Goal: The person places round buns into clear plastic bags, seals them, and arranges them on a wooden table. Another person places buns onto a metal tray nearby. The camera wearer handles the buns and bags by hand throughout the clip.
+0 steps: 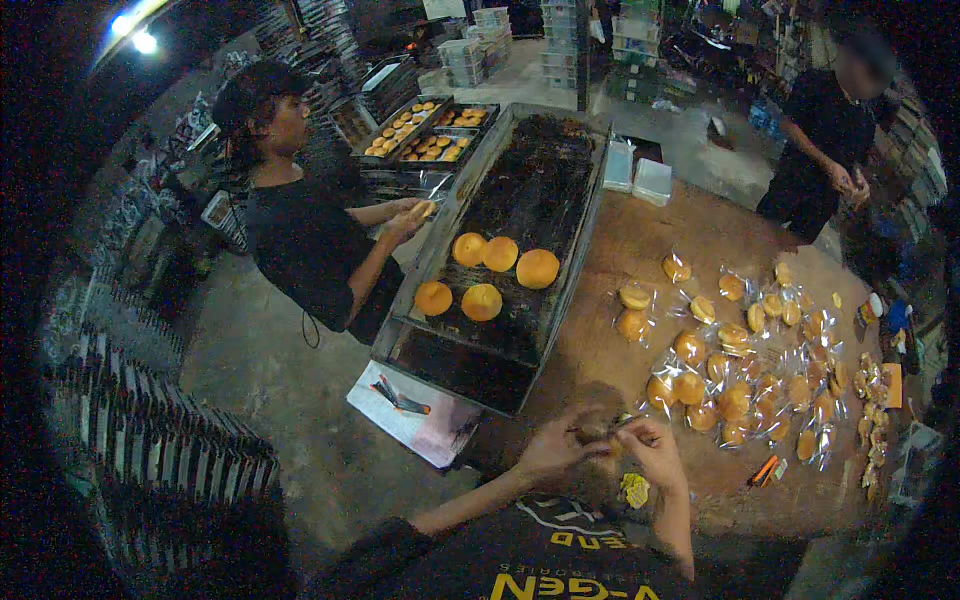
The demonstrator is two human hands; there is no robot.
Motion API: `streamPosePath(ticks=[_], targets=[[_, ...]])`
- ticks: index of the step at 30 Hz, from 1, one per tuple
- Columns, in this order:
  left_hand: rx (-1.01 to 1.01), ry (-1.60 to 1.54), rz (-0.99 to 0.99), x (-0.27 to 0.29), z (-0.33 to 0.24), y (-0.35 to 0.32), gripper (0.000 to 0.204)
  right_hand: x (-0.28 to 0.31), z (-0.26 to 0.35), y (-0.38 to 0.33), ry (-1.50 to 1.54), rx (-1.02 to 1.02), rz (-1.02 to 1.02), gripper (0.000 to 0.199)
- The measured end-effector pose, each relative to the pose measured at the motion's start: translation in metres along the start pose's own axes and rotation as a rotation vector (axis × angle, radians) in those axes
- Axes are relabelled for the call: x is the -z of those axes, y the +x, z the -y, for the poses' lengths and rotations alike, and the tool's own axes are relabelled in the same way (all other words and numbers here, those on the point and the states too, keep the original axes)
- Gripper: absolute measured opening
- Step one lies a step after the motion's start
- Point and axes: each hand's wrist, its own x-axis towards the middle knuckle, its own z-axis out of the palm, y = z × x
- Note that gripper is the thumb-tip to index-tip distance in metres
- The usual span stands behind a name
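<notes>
Black metal, a tray (pixel 530 190) with five buns (pixel 482 302) stretches ahead and leftward of the left fingers. The left hand (pixel 555 452) reaches inward, fingers partly extended; whether they grip is unclear. Directly between both sets of fingertips sits a small dark thing (pixel 596 434), too blurred to tell its long axis; neither hand is plainly nearer. A crumpled yellow piece (pixel 634 490) lies bodyward of the right fingers. The right hand (pixel 655 455) bends thumb and fingers together, grip uncertain; beyond it, rightward, are wrapped buns (pixel 735 402).
</notes>
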Motion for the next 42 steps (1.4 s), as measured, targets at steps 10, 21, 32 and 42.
streamPosePath(ticks=[10,21,32,42], targets=[[0.106,-0.038,-0.026,0.031,-0.018,0.013,0.025,-0.082,-0.011,0.022,0.035,0.087,-0.658,0.033],[0.009,-0.344,0.038,-0.007,0.011,0.033,0.058,-0.062,-0.015,0.031,0.104,0.213,-0.908,0.036],[0.219,-0.452,0.028,-0.023,-0.036,0.061,0.055,-0.004,-0.058,0.046,0.075,0.361,-0.786,0.026],[0.171,-0.153,-0.057,-0.019,-0.058,0.08,0.05,-0.037,0.016,0.047,0.076,0.241,-0.634,0.031]])
